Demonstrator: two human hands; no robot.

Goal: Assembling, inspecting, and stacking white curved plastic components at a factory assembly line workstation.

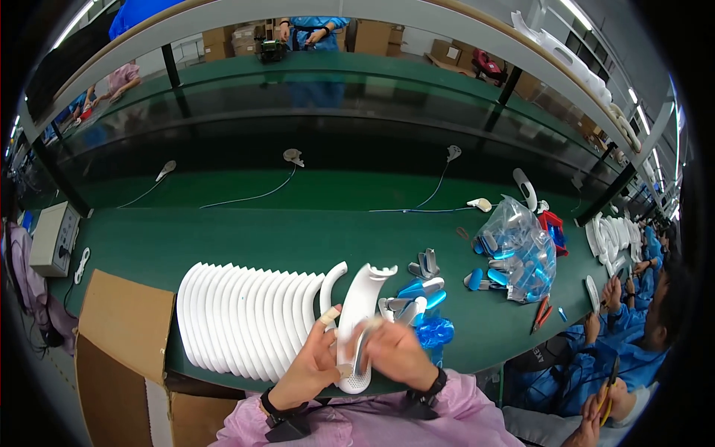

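Observation:
A long curved white plastic shell (363, 294), with a notched top and small holes at its lower end, stands in front of me at the table's near edge. My left hand (311, 365) steadies it from the left, thumb at the perforated end; one fingertip is wrapped in tape. Over the shell's lower half, my right hand (401, 353) is smeared by motion and pinches a small silver-grey part (362, 349). Beside it lie several grey-and-blue handle-like pieces (428, 290) and a crumpled blue film (435, 331). To the left, a row of matching white shells (246, 320) leans closely together.
An open cardboard box (123, 324) is at the left. On the right are a clear bag (532, 261) of blue-and-silver parts, a red bin (553, 231) and red-handled pliers (541, 314). Wired white pieces (293, 157) lie along the far conveyor; co-workers in blue (596, 372) sit at right.

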